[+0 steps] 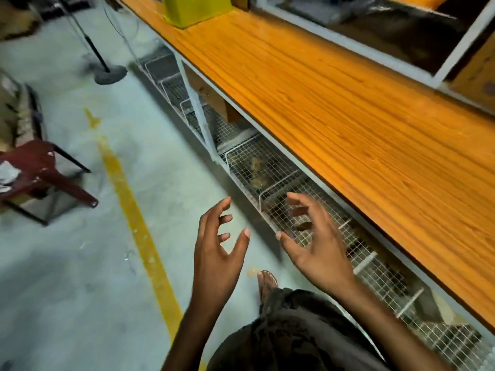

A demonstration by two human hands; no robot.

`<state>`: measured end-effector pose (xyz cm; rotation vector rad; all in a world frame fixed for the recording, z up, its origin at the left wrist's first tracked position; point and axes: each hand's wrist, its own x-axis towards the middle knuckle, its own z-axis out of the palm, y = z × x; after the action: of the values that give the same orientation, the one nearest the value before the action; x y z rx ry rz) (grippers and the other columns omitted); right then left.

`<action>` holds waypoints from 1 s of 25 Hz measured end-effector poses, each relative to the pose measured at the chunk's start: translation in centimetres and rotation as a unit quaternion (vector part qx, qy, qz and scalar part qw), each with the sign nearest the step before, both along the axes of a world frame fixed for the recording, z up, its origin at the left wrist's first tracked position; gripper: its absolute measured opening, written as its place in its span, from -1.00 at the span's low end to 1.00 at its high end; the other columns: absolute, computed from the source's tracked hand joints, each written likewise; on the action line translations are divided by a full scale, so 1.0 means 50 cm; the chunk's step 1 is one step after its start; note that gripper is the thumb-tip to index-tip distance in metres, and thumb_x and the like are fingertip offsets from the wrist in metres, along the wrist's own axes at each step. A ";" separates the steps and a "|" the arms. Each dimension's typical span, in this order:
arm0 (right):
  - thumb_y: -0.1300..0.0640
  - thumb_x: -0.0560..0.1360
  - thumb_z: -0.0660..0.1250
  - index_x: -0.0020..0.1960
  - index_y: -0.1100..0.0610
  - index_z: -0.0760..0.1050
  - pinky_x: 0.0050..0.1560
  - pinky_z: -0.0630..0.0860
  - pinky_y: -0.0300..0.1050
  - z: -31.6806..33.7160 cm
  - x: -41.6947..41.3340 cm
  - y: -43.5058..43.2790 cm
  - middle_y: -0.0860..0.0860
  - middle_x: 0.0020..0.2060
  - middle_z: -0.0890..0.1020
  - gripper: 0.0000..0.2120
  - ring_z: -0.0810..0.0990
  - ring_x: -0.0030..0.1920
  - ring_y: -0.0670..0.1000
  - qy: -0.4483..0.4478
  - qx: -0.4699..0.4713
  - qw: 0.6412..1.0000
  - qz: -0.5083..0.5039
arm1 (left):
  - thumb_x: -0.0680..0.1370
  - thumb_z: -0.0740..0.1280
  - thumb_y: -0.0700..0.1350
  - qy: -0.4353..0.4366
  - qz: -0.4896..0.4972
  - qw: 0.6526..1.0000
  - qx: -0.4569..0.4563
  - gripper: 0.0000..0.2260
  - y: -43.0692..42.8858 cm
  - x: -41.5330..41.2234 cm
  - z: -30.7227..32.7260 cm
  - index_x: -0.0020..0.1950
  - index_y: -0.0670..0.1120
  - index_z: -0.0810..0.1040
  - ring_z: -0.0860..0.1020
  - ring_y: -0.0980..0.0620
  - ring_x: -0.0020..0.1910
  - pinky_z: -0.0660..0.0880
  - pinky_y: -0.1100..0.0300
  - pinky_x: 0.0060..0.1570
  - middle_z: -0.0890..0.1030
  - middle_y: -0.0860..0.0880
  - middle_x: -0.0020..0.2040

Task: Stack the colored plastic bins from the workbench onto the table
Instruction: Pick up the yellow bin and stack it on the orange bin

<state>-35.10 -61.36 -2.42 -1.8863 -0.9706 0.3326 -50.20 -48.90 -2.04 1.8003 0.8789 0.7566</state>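
1. The left hand (217, 245) hovers at about 6 o'clock in the view, over the floor (67, 263), with its palm turned toward the other hand. Its fingers (220, 207) are spread and loosely bent and hold nothing.
2. The right hand (316, 245) is just at the left hand's 3 o'clock, near it but not touching. Its palm faces back at the left hand, and its fingers are splayed, half curled and empty.
3. The yellow bin (195, 9) stands far off at 12 o'clock, on the counter (334, 116) near its front edge. The top of the view cuts it off, and it is well apart from both hands.
4. The counter is orange-brown wood and runs from 12 o'clock down to 4 o'clock.
5. A row of wire baskets (270, 167) sits under the counter, and the right hand is in front of them.
6. A yellow line (139, 223) crosses the pale floor.
7. A dark red chair (40, 170) stands at 9 o'clock, and a round stand base (111, 74) at 11 o'clock.
8. A sandalled foot (266, 282) shows just below the hands.
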 end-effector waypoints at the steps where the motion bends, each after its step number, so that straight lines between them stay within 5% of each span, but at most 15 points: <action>1: 0.07 0.48 0.51 0.53 -0.13 0.30 0.03 0.40 -0.55 -0.009 0.025 0.055 -0.15 0.35 0.46 -0.31 0.55 0.14 -0.19 -0.038 -0.025 0.999 0.021 | 0.56 0.45 -0.19 0.028 -0.001 0.999 0.023 -0.46 0.048 0.014 -0.011 0.45 0.21 0.40 0.51 0.13 0.33 0.55 0.05 0.18 0.45 0.24 0.36; 4: 0.03 0.50 0.47 0.56 -0.09 0.26 0.13 0.48 -0.32 -0.034 0.095 0.204 -0.08 0.39 0.44 -0.30 0.51 0.19 -0.13 -0.075 -0.058 0.993 0.068 | 0.58 0.42 -0.13 0.114 0.004 0.990 0.084 -0.47 0.188 0.060 -0.033 0.49 0.21 0.37 0.48 0.15 0.38 0.50 0.01 0.31 0.40 0.21 0.41; 9: 0.07 0.51 0.42 0.54 -0.05 0.30 0.25 0.52 0.06 -0.084 0.166 0.439 -0.06 0.33 0.48 -0.36 0.50 0.24 -0.04 -0.091 -0.094 0.987 0.097 | 0.57 0.41 -0.11 0.131 0.039 0.988 0.070 -0.48 0.401 0.128 -0.069 0.49 0.16 0.38 0.48 0.14 0.38 0.50 -0.02 0.28 0.41 0.17 0.43; 17: 0.18 0.47 0.46 0.48 0.05 0.40 0.21 0.39 -0.19 -0.133 0.193 0.860 -0.03 0.29 0.49 -0.40 0.42 0.30 -0.10 -0.072 -0.074 0.994 0.031 | 0.57 0.40 -0.18 0.111 0.017 0.989 0.094 -0.47 0.837 0.188 -0.110 0.51 0.07 0.39 0.46 0.08 0.42 0.46 -0.02 0.35 0.42 0.10 0.43; 22: 0.17 0.48 0.43 0.47 -0.14 0.31 0.27 0.19 -0.53 -0.070 0.197 1.188 -0.18 0.25 0.41 -0.37 0.37 0.25 -0.33 -0.055 -0.040 0.998 -0.010 | 0.57 0.40 -0.14 0.094 -0.010 0.991 0.090 -0.51 1.207 0.214 -0.049 0.45 0.19 0.41 0.53 0.23 0.27 0.54 0.11 0.15 0.46 0.22 0.33; 25: 0.12 0.50 0.40 0.46 -0.14 0.31 0.24 0.24 -0.46 -0.031 0.237 1.332 -0.20 0.23 0.41 -0.41 0.43 0.22 -0.28 -0.062 -0.030 0.996 -0.052 | 0.57 0.41 -0.13 0.079 -0.018 0.991 0.103 -0.54 1.383 0.265 -0.012 0.42 0.18 0.43 0.55 0.17 0.22 0.54 0.17 0.04 0.48 0.21 0.26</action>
<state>-23.25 5.26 -3.97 -2.0242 -0.9474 0.1871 -36.93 20.27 -2.66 2.0766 0.8945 0.7102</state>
